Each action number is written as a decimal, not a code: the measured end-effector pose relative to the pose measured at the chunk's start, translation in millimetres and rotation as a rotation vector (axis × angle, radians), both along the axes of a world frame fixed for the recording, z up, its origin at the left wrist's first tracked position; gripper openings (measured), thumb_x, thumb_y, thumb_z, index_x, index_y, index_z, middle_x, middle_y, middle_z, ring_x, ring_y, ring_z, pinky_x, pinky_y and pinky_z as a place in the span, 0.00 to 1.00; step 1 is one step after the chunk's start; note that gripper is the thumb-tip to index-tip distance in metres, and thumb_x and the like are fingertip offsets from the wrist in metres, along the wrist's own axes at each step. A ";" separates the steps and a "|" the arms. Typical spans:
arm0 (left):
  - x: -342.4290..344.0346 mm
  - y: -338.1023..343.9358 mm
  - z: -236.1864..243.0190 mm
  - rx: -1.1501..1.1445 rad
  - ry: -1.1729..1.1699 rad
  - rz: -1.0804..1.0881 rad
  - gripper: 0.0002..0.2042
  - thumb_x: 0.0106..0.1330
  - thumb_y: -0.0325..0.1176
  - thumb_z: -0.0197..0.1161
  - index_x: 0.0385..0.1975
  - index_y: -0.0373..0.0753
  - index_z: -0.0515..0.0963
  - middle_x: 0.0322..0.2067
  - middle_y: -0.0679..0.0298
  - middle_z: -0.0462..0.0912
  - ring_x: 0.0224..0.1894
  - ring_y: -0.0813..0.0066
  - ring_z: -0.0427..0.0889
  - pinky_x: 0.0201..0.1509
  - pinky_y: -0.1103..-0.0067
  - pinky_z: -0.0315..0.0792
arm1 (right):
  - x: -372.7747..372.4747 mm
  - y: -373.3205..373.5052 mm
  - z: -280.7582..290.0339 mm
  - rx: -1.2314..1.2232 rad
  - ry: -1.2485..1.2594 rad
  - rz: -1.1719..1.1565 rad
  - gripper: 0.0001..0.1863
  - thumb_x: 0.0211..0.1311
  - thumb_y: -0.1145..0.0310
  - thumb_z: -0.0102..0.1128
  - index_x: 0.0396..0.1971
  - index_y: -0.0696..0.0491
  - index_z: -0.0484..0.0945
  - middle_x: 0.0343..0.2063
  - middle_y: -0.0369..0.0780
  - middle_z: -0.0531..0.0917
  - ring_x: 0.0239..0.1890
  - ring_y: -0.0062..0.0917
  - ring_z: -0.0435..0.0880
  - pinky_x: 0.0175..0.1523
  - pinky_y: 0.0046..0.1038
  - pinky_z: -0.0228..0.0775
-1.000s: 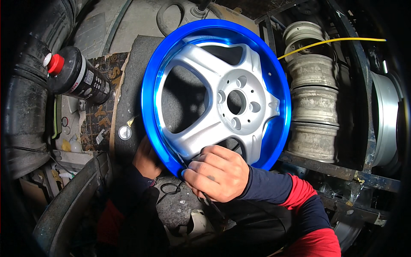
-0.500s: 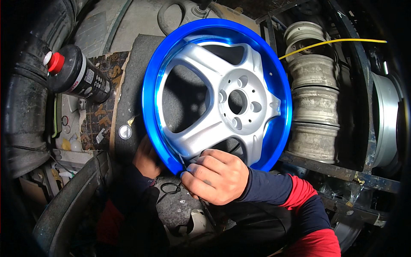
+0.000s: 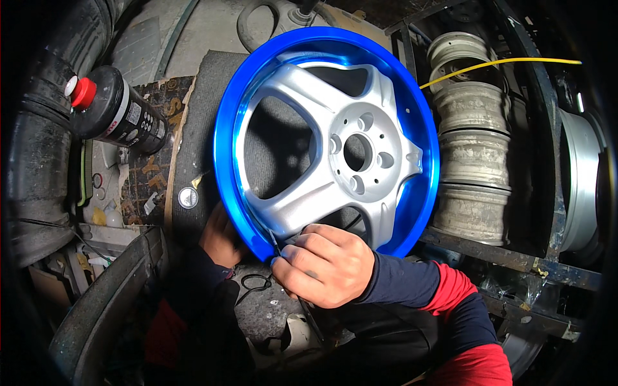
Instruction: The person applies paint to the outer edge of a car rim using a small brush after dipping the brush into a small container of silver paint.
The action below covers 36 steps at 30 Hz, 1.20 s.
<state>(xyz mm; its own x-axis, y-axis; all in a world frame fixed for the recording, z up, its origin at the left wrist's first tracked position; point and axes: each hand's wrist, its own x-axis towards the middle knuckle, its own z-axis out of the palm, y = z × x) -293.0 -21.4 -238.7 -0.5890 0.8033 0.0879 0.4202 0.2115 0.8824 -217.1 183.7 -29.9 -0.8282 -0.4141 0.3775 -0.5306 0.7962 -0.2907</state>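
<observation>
A car wheel [image 3: 299, 207] with silver spokes and a glossy blue outer rim lies face up before me. My right hand [image 3: 325, 269] is closed around a thin, dark, pen-like tool [image 3: 275, 242]. The tool's slim tip meets the wheel where a silver spoke borders the blue lip, near its lower left. Its other end pokes out below my palm; its exact kind is unclear. At the lower left edge, my left hand [image 3: 221, 239] grips the rim from outside, its fingers partly hidden behind it.
A dark bottle with a red cap [image 3: 84, 94] stands at left, near a round silver badge [image 3: 187, 198]. Several dull wheels [image 3: 473, 154] are stacked in a metal rack [image 3: 489, 254] at right, with a yellow hose [image 3: 502, 62] above. Black-handled scissors [image 3: 256, 283] lie below the wheel.
The tool tip and my right hand have shifted only very slightly along the blue lip. My left hand and the wheel stay practically where they were.
</observation>
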 end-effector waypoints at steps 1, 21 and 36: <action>2.4 4.0 -5.8 0.000 0.025 -0.008 0.29 0.58 0.34 0.73 0.59 0.33 0.74 0.59 0.42 0.75 0.62 0.35 0.72 0.67 0.52 0.69 | 1.5 2.1 -1.2 0.012 -0.007 -0.001 0.14 0.51 0.66 0.64 0.37 0.56 0.81 0.27 0.36 0.77 0.30 0.26 0.79 0.38 0.27 0.76; 2.7 2.2 -4.9 -0.046 -0.056 -0.001 0.29 0.59 0.36 0.72 0.60 0.33 0.74 0.59 0.41 0.74 0.64 0.34 0.71 0.69 0.51 0.67 | 1.6 6.4 -0.3 0.037 -0.027 0.039 0.15 0.61 0.60 0.62 0.37 0.57 0.82 0.28 0.38 0.80 0.29 0.27 0.81 0.37 0.30 0.80; 2.6 14.1 -0.2 0.052 0.056 0.005 0.26 0.60 0.34 0.70 0.59 0.35 0.75 0.59 0.45 0.75 0.62 0.38 0.73 0.66 0.52 0.69 | 1.0 4.7 -4.5 -0.004 -0.005 -0.033 0.15 0.48 0.67 0.64 0.37 0.57 0.81 0.27 0.36 0.78 0.29 0.25 0.78 0.35 0.25 0.72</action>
<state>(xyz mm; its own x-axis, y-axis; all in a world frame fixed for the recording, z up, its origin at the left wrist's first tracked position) -290.4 -7.3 -238.9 -0.5857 0.7941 0.1622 0.4684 0.1683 0.8673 -216.1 188.5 -34.4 -0.8431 -0.3853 0.3751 -0.5028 0.8122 -0.2959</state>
